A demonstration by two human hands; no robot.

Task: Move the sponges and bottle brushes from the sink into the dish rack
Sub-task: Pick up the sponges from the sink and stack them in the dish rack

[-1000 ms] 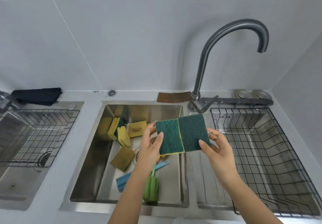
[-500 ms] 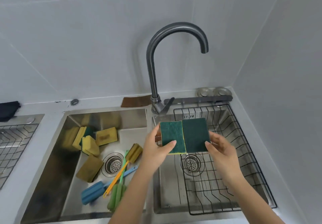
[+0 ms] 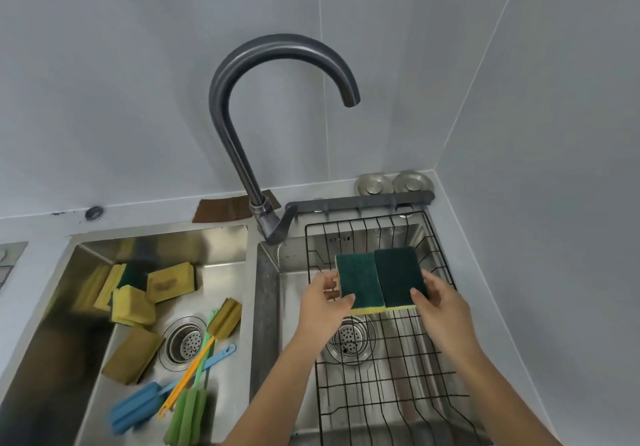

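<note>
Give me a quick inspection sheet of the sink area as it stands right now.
Surface: steel double sink; black wire dish rack sits in the right basin.
Job's things: two green-faced sponges held side by side above the rack; five yellow sponges in the left basin; blue brush, green brush and an orange-handled brush lie crossed near the left basin's drain.
Clutter: brown cloth behind the tap; two metal drain plugs in the back corner.
Grippers: left hand and right hand each grip one sponge, fingers on the green faces.
Cables: nothing seen.
Surroundings: gooseneck faucet, grey tiled walls.
</note>
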